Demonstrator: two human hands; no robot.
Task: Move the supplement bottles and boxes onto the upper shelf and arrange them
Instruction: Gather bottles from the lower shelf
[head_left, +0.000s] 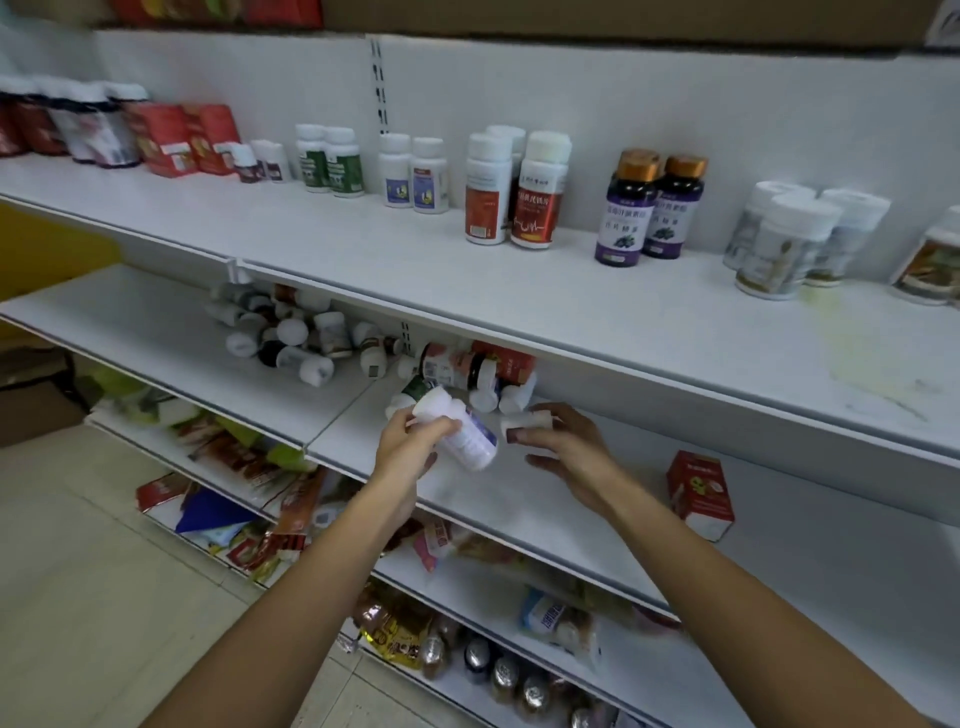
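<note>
Left hand (410, 441) grips a white bottle with a bluish label (467, 436), tilted with its cap up and to the left, just above the lower shelf (571, 499). Beside it, the right hand (563, 449) holds a smaller white bottle (525, 422) between thumb and fingers.

On the upper shelf (363, 249), many bottles and some red boxes (161, 137) already stand upright in pairs and small groups, among them two gold-capped purple bottles (631, 208).

I'd judge the job roughly half done. A heap of toppled bottles (291, 338) lies on the lower shelf, a second cluster (467, 369) sits just behind the hands, and one red box (698, 493) stands apart to the right.
</note>
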